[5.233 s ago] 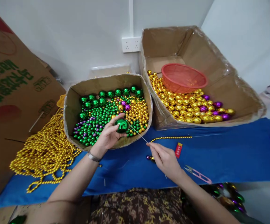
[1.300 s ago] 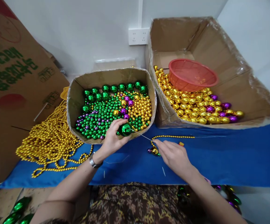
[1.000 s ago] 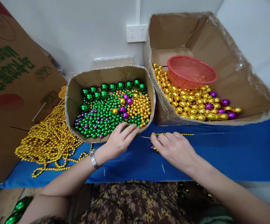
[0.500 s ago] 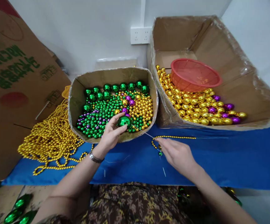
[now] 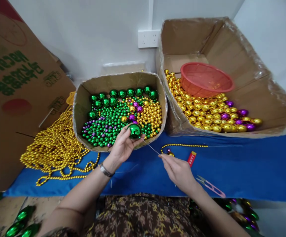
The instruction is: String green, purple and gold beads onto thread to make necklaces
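My left hand [image 5: 122, 148] grips a large shiny green ball [image 5: 134, 130] at the front rim of the small cardboard box [image 5: 79, 108] of green, gold and purple beads. My right hand [image 5: 178, 171] pinches a thin needle [image 5: 150, 147] whose tip meets the green ball. A thread with a short run of small gold beads [image 5: 182, 145] trails right across the blue cloth [image 5: 244, 168].
A large cardboard box [image 5: 234, 59] at the right holds gold and purple balls and an orange basket [image 5: 206, 79]. Gold bead strands [image 5: 54, 148] are heaped at the left. A red lighter [image 5: 191, 158] and pink snips [image 5: 211, 186] lie on the cloth. Green balls [image 5: 21, 223] lie on the floor.
My right hand drew back toward me along the needle, uncovering the lighter and snips. The left hand kept the green ball at the box rim, shifting slightly right.
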`<state>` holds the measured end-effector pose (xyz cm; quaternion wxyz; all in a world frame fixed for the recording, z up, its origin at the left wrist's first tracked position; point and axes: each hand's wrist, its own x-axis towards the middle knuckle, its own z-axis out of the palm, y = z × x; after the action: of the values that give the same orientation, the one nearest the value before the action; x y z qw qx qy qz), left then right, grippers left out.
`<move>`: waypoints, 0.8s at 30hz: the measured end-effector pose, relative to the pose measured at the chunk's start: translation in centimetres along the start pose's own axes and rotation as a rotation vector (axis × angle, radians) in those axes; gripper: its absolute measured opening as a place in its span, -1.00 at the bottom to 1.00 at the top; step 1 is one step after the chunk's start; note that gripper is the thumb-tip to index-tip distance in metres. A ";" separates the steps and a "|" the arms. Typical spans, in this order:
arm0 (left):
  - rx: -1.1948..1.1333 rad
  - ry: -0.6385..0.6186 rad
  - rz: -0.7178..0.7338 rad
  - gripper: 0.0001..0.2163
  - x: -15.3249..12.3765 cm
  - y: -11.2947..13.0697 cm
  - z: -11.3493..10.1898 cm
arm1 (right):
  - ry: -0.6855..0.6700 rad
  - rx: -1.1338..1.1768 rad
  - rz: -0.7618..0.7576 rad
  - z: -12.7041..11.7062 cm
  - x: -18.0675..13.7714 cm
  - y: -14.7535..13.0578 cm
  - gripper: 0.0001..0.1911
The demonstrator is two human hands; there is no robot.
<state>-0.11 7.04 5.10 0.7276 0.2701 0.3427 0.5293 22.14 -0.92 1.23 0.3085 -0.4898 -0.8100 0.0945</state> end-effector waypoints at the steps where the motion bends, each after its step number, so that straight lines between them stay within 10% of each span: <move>1: 0.021 -0.025 0.013 -0.64 -0.2 -0.2 0.1 | 0.003 -0.006 0.002 0.2 0.1 -0.1 -0.70; 24: 0.153 -0.196 0.040 -0.53 -2.1 -2.3 0.8 | 0.126 0.113 0.008 1.9 0.2 -0.4 -0.74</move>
<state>1.44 4.35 4.25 0.7243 0.3819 0.3040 0.4869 20.65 -0.60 -0.03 0.3858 -0.4799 -0.7802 0.1102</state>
